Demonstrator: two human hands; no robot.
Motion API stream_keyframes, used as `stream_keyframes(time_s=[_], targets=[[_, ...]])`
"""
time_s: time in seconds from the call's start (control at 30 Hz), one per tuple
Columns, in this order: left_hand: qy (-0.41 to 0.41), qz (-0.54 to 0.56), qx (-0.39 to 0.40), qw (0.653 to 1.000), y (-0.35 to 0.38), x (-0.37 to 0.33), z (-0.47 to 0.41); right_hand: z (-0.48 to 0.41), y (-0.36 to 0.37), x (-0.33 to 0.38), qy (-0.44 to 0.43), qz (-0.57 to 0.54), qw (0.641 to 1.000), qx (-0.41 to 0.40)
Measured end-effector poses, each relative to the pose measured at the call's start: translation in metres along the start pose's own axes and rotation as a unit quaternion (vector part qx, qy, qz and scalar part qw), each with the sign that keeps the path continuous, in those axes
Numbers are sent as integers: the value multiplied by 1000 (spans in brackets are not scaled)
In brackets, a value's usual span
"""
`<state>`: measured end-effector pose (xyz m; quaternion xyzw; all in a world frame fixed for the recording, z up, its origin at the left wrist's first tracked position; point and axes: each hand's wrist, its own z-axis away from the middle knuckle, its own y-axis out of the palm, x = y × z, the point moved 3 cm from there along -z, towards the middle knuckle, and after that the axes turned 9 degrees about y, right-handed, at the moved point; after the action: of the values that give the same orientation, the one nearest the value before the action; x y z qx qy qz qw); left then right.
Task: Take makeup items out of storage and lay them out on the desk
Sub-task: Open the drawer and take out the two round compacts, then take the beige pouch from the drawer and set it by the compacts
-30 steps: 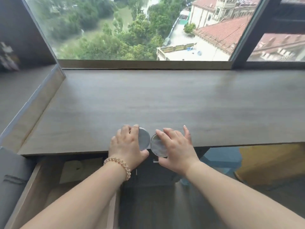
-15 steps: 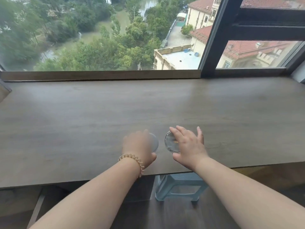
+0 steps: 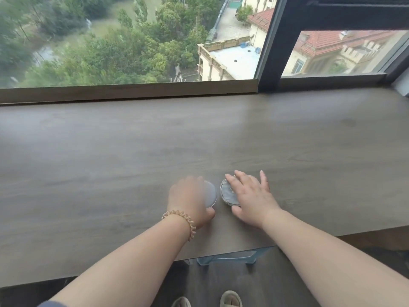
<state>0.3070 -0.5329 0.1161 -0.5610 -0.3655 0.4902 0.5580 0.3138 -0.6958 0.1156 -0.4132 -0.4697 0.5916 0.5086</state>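
Left hand (image 3: pixel 188 198) curled, right hand (image 3: pixel 252 196) — fingers (image 3: pixel 232 179) splayed

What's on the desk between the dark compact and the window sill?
Nothing: the head view shows bare desk from the dark compact in the right hand to the window sill; the left hand holds a pale compact beside it.
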Motion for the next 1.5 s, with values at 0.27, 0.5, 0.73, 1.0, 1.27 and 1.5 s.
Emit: stream_keyframes(time_s=[0.27, 0.5, 0.73, 1.0, 1.27, 1.5], targets=[[-64, 4, 5, 998, 21, -30, -13, -17, 15, -27, -45, -7, 999, 17], [-120, 28, -5, 992, 24, -37, 3, -4, 19, -30, -62, -33, 996, -59], [-166, 22, -29, 985, 13, -5, 71, 36, 25, 32, -170, -53, 976, -128], [-293, 21, -43, 955, -15, 88, 185, 60, 3, 158, -276, -65, 951, -125], [-387, 42, -68, 919, -26, 213, 334, 112, -1, 345, -351, -38, 928, -122], [-422, 59, -29, 904, -2, 336, 454, 170, 43, 515, -372, -33, 925, -67]])
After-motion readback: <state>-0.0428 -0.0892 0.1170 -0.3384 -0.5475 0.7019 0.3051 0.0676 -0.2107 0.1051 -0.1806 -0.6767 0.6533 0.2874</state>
